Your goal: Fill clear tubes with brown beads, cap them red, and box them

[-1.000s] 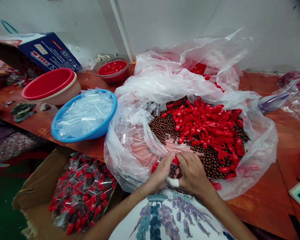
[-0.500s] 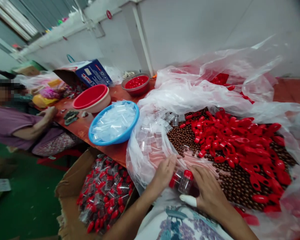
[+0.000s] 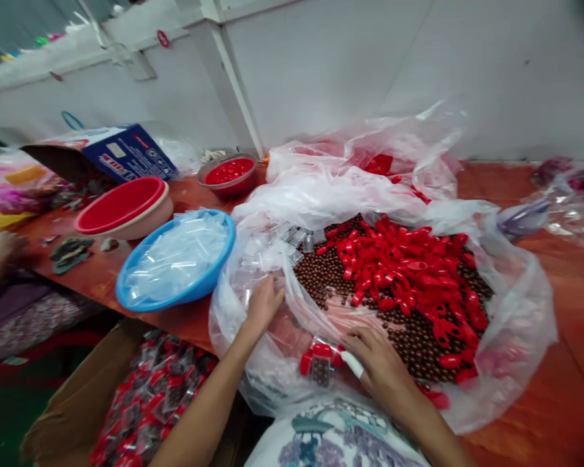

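Red-capped containers (image 3: 321, 364): bunched at the sheet's near side, brown contents in the front one
Right hand (image 3: 382, 366): loosely open, white-wrapped thumb beside them
Left hand (image 3: 263, 303): reaching near clear containers (image 3: 298, 239); cannot tell whether it grips one; picking out a single piece calls for a light pinch
Brown balls (image 3: 321, 275): loose right of the left hand, beneath red caps (image 3: 399, 259)
Plastic sheet (image 3: 523, 285): raised rim limits sideways travel; flatter between the hands
Blue basin (image 3: 122, 288): just outside, left

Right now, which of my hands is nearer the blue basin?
Your left. The left hand is just right of the blue basin, over the plastic bag; the right hand is farther right, beside the small containers.
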`<act>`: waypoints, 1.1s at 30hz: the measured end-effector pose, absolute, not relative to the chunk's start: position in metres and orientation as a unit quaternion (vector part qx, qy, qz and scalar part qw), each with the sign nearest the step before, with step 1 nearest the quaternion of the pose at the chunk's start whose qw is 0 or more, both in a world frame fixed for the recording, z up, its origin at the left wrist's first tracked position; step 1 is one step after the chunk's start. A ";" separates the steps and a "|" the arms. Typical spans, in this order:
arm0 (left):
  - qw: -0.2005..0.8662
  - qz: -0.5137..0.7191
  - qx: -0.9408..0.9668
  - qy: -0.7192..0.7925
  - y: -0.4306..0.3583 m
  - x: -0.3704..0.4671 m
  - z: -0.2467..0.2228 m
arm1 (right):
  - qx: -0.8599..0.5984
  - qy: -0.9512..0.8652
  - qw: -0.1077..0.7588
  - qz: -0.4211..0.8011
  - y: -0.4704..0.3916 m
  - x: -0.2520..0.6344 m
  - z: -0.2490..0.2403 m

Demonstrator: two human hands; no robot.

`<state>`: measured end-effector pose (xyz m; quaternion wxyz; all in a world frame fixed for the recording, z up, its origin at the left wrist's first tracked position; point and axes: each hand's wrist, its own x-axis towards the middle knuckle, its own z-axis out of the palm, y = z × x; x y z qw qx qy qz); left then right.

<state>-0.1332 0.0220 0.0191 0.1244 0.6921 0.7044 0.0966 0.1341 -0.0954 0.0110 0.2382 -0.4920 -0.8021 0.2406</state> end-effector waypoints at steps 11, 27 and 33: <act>0.408 0.162 0.738 0.513 -0.001 -0.068 0.051 | -0.682 -0.627 0.319 0.202 -0.111 0.231 0.019; 0.501 0.036 0.756 0.419 0.008 0.040 -0.003 | -0.693 -0.590 0.347 0.228 -0.131 0.240 0.017; 0.542 -0.006 0.726 0.424 0.020 0.044 -0.001 | -0.694 -0.585 0.350 0.231 -0.130 0.241 0.014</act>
